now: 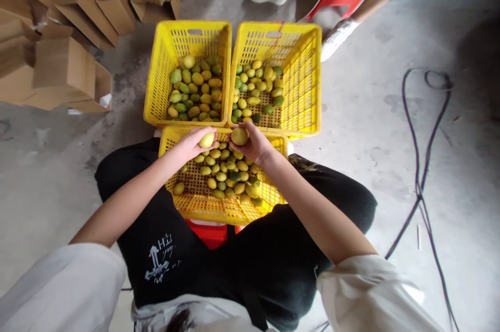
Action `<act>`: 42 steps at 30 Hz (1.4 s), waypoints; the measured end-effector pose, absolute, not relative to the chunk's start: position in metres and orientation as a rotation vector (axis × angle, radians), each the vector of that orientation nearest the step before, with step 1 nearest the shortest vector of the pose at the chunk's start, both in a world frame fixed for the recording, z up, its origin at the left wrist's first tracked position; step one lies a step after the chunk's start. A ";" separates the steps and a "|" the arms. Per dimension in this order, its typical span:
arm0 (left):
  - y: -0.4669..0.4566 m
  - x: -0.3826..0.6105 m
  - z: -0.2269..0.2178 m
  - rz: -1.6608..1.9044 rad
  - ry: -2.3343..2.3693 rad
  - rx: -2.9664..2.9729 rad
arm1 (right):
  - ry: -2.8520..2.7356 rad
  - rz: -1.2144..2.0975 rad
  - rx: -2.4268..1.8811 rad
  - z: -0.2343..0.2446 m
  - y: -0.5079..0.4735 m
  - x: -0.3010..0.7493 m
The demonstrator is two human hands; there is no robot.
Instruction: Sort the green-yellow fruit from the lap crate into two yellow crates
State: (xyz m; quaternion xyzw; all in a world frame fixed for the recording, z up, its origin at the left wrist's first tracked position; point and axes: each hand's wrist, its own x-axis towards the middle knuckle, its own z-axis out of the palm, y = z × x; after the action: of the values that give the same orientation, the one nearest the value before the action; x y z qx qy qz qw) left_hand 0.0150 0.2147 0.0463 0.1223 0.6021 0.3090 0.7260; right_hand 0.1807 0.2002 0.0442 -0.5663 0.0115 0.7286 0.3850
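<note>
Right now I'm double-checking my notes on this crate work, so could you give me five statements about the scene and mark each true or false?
1. The left hand holds a yellow fruit. True.
2. The right hand is empty. False: the right hand holds another fruit.
3. The far-left crate and far-right crate stand side by side. True.
4. The near crate contains only cable. False: the near crate contains yellow and green fruits.
5. The cardboard boxes are at the picture's lower right. False: the cardboard boxes are at the upper left.
</note>
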 end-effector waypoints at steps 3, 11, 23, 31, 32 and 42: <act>0.216 0.015 0.046 0.692 1.400 0.227 | 0.038 1.834 -1.454 0.040 0.201 0.183; 0.218 0.015 0.038 0.629 1.405 0.163 | 0.007 1.778 -1.434 0.043 0.199 0.177; 0.214 0.018 0.040 0.713 1.439 0.224 | 0.084 1.792 -1.494 0.041 0.200 0.175; 0.217 0.019 0.043 0.602 1.420 0.111 | 0.006 1.824 -1.378 0.039 0.199 0.175; 0.217 0.019 0.044 0.594 1.414 0.103 | 0.024 1.839 -1.401 0.039 0.200 0.175; 0.211 0.018 0.043 0.639 1.308 0.325 | 0.043 1.879 -1.461 0.036 0.203 0.178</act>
State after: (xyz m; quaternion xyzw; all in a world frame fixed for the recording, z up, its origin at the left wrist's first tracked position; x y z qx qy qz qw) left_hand 0.0180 0.2112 0.0429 0.1477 0.5951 0.2909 0.7345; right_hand 0.1776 0.2031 0.0359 -0.5699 0.0168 0.7329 0.3712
